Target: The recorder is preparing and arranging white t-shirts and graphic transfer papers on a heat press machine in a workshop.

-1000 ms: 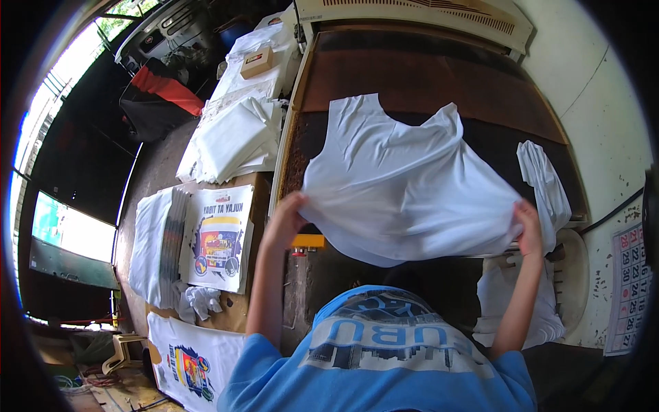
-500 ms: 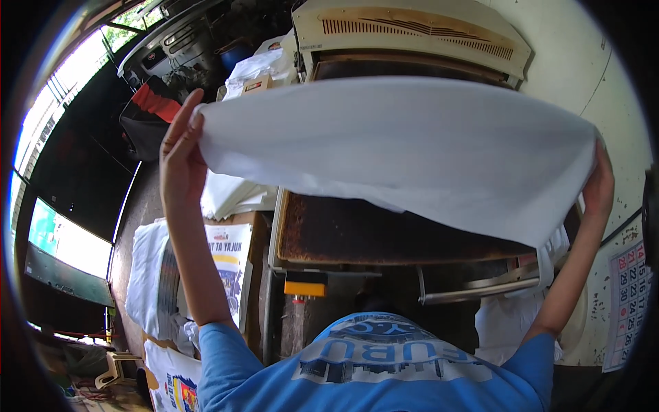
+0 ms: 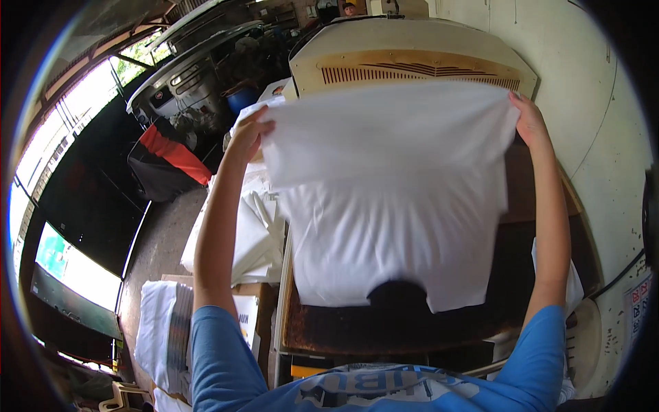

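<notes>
Both hands pinched shut, left hand, right hand, holding white shirt

light: I see daylight entering from the openings at upper left, blown out to white | exposure: white shirt bright but keeps its folds, dark surface beneath it murky | shadows: soft | distortion: strong fisheye, black vignette rings the frame, straight edges bow | focus: centre sharp, rim smeared
</notes>
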Action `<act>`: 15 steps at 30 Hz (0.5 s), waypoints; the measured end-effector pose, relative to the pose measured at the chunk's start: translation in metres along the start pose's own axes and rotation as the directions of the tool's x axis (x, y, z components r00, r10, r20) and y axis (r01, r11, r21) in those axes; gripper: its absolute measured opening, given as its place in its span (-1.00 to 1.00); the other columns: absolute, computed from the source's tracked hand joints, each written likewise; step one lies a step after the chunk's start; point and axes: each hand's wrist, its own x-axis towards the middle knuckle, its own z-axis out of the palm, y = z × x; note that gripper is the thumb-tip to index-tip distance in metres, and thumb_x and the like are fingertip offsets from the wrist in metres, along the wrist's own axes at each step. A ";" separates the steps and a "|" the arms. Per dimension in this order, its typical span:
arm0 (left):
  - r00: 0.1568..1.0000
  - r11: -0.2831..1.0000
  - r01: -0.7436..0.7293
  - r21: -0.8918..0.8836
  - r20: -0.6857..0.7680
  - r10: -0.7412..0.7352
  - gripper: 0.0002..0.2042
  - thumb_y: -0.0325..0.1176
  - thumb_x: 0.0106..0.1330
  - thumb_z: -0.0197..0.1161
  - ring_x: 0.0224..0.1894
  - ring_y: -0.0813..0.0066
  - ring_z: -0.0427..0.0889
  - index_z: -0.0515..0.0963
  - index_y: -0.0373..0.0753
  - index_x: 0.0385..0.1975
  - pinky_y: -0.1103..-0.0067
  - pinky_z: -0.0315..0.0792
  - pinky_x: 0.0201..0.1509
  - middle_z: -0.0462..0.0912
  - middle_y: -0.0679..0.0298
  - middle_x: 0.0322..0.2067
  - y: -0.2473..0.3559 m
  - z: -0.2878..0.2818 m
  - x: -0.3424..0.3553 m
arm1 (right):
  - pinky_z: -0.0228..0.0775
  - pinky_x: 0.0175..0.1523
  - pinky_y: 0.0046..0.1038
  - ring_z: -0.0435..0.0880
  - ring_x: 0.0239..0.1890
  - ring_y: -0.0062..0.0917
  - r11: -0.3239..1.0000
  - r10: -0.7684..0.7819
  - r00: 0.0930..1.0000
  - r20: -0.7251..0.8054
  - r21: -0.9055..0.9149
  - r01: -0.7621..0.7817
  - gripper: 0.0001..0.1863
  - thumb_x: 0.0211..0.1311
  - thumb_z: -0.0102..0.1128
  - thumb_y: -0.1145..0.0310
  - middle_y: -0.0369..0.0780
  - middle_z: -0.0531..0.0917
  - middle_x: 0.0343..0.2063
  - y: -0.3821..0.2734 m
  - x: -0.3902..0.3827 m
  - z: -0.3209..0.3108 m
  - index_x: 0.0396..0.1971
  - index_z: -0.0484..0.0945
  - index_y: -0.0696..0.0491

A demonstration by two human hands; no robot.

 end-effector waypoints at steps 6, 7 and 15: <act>0.850 0.842 -0.504 -0.192 0.063 0.524 -0.49 -0.63 0.14 -0.09 0.12 0.46 0.25 0.11 -0.30 0.17 0.58 0.10 0.18 0.19 0.19 0.15 0.017 0.003 0.033 | 0.10 0.12 -0.47 0.37 -0.01 -0.57 0.926 -0.220 0.974 0.048 0.324 0.193 -0.69 0.19 0.00 0.30 -0.28 0.45 -0.11 0.009 0.023 0.003 -0.12 0.39 0.13; 0.865 0.855 -0.484 -0.186 0.047 0.500 -0.49 -0.63 0.14 -0.09 0.12 0.46 0.25 0.11 -0.30 0.17 0.58 0.10 0.18 0.19 0.19 0.15 0.010 0.001 0.031 | 0.13 0.10 -0.49 0.38 -0.03 -0.58 0.931 -0.235 0.971 0.055 0.299 0.208 -0.69 0.19 0.00 0.30 -0.29 0.46 -0.13 0.017 0.020 -0.001 -0.12 0.39 0.13; 0.998 0.991 0.054 -0.122 0.022 -0.052 -0.47 -0.58 0.03 0.11 -0.19 0.53 0.47 0.28 -0.21 0.09 0.67 0.41 -0.12 0.41 0.24 -0.05 -0.141 -0.009 0.006 | 0.21 -0.39 -0.67 0.36 -0.51 -0.77 0.990 0.050 0.991 -0.120 -0.123 -0.065 -0.84 0.13 0.09 0.28 -0.41 0.45 -0.58 0.146 -0.016 -0.033 -0.49 0.48 0.05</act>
